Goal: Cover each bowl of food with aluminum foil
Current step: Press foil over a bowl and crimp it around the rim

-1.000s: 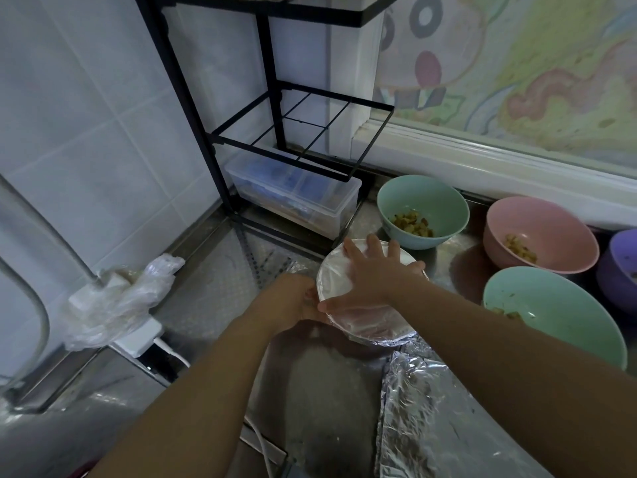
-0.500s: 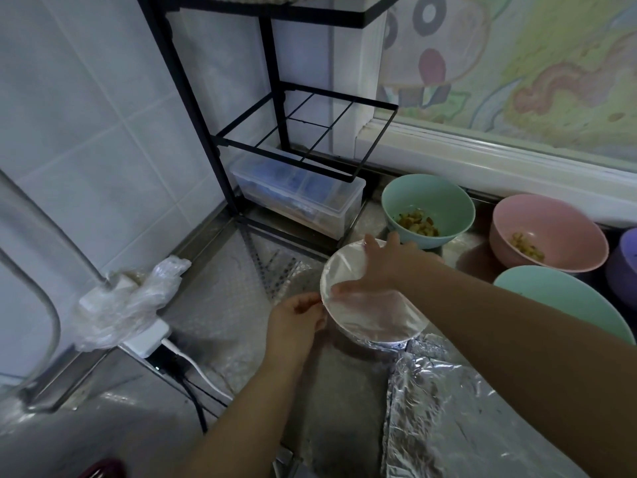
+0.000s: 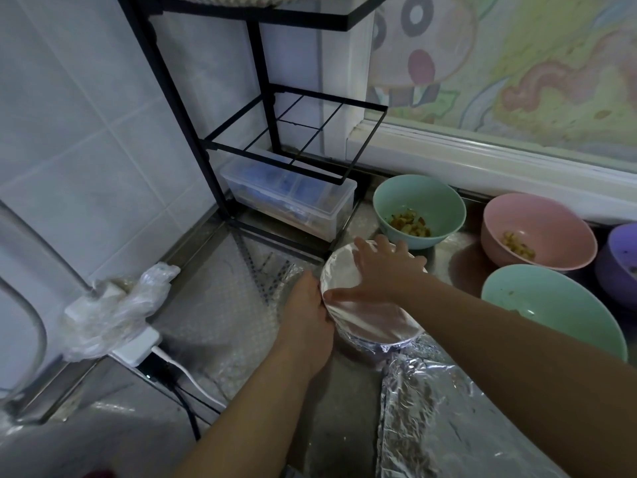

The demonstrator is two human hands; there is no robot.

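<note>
- The round bowl capped with crinkled aluminium foil (image 3: pixel 370 317) stands on the patterned steel counter (image 3: pixel 213 305), in front of the other bowls and just beyond the loose foil sheet. Its top is smooth and the foil is folded down over the near rim.
- The right hand (image 3: pixel 382 270) lies flat on the foil top with its fingers spread and straight and its thumb along the left rim. It presses down and grips nothing.
- The left hand (image 3: pixel 306 305) is tight against the bowl's left wall. Its fingers are hidden below the rim, so I cannot tell whether they curl round the bowl or push flat.
- Half a second ago the left hand was lower and clear of the wall, pinching the foil edge. It has since closed in on the side, and the right thumb has slid to the rim. I judge this as crimping round the edge, with this bowl nearly sealed.
- Uncovered still: a mint-green bowl of food (image 3: pixel 418 208) behind, a pink bowl (image 3: pixel 537 229), a purple bowl (image 3: pixel 620 257) and a nearer mint-green bowl (image 3: pixel 551 305).
- A crumpled foil sheet (image 3: pixel 448 415) lies in front, ready for them.
- Farther left are a clear plastic box (image 3: pixel 289 198) under a black wire rack (image 3: pixel 275 132) and a plastic-wrapped white power strip (image 3: pixel 113 319).
</note>
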